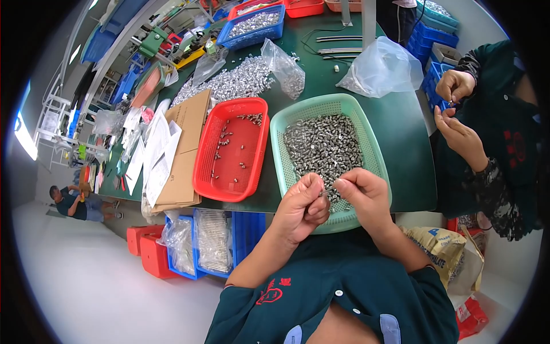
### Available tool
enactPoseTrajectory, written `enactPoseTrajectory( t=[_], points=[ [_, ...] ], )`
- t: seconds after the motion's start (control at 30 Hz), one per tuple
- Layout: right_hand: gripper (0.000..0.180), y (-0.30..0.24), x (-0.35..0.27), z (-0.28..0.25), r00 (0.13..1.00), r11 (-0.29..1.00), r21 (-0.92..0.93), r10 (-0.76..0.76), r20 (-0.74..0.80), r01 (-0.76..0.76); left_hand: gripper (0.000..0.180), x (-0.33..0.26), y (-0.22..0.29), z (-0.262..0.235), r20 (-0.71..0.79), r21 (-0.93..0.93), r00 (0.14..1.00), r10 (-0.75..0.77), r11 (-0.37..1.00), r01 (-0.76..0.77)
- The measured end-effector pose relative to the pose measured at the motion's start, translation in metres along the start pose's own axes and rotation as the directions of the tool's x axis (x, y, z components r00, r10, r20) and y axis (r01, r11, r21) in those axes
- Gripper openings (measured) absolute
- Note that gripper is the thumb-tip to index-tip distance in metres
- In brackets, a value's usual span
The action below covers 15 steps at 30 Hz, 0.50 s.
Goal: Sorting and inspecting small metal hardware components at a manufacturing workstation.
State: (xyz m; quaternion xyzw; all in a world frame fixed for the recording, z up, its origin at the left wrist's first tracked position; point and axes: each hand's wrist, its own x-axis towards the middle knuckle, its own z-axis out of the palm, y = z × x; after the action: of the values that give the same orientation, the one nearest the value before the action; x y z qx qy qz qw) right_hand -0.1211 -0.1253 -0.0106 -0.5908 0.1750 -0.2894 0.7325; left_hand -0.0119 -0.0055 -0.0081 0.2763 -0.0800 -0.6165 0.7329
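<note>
Across the middle of the workshop stretched a dark green worktable (404, 137), with a co-worker (498, 114) beside its right edge. Near the front of the table sat a pale green basket (279, 155), and just left of it a red basket (243, 131). Small metal parts (321, 137) lay heaped in the green one. Above its near end, the left hand (302, 209) was curled, thumb and forefinger pinching a small metal piece (322, 191). The right hand (365, 195) had its fingertips drawn together right beside that piece; whether they gripped anything, I could not tell.
</note>
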Motion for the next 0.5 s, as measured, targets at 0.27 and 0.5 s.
enactPoseTrajectory(
  t=[0.27,0.5],
  points=[
    [0.012,-0.002,0.001,-0.001,0.989,0.981,-0.173,-0.064,0.135,0.087,0.016,0.001,0.003,0.011,-0.072,0.229,0.997,0.029,0.973,-0.012],
    [0.012,0.007,0.005,-0.009,0.977,0.948,0.25,0.211,-0.024,-0.199,0.02,0.003,0.004,0.006,-0.251,0.307,0.96,0.125,0.951,-0.044]
  ],
)
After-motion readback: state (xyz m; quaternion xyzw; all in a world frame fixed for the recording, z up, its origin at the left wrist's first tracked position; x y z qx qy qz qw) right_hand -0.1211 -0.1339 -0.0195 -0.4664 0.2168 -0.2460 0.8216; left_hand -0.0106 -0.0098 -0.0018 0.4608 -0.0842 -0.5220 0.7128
